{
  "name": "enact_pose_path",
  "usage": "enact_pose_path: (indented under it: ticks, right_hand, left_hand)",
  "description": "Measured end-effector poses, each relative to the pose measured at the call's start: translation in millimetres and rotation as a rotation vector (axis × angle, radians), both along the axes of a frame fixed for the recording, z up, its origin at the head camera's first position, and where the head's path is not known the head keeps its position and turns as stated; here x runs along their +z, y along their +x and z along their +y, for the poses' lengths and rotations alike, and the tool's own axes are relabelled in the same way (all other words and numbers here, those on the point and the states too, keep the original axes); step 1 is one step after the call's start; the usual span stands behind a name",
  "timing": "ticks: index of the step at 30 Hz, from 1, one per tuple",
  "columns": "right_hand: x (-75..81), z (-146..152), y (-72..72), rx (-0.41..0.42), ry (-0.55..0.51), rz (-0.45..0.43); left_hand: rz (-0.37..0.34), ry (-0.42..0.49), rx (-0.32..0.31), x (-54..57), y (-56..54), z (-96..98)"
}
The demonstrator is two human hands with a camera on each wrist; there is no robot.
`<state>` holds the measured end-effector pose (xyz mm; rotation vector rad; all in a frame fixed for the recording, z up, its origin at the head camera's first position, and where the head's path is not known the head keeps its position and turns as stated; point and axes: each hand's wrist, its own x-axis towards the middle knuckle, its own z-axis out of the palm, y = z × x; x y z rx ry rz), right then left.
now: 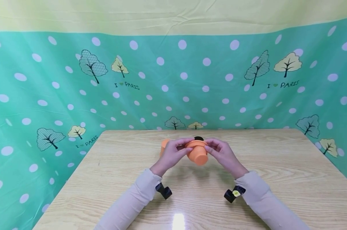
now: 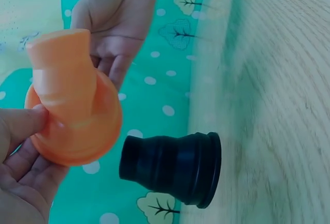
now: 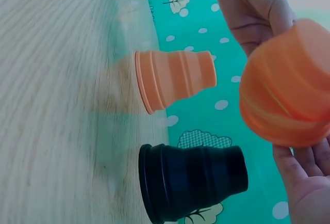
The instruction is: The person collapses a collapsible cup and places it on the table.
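Note:
An orange collapsible cup (image 1: 197, 152), ringed with steps and looking partly folded and skewed, is held above the table between both hands. My left hand (image 1: 174, 152) pinches its rim from the left, thumb on the near side. On the opposite side my right hand (image 1: 223, 155) grips the rim with thumb and fingers. Behind it a black cup (image 2: 170, 170) of the same stepped shape stands wide end down on the table. A second orange cup (image 3: 175, 79) stands the same way to the left, partly hidden by my left hand in the head view.
The wooden table (image 1: 104, 191) reaches back to a green dotted curtain (image 1: 150, 80) with printed trees. A small black wrist camera (image 1: 164, 191) sits on the left wrist, another black camera (image 1: 233, 193) on the right.

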<state>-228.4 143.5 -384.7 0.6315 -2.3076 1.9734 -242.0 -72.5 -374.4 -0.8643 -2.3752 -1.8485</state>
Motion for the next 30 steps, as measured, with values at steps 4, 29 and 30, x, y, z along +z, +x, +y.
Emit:
enact_pose_path:
  ticks: [4,29,30]
  right_hand:
    - [-0.4,0.1,-1.2,0.033,0.039,-0.009]
    - [3.6,-5.6,8.5,0.032,0.177,-0.007]
    - [4.1,-5.0,8.2,0.027,0.168,-0.003]
  left_hand:
    - [0.061,-0.048,0.001,-2.6,-2.7,-2.9]
    - [0.097,-0.197,-0.045,-2.5,0.9,-3.5]
    - [0.079,-0.181,-0.035,-2.7,-0.2,-4.9]
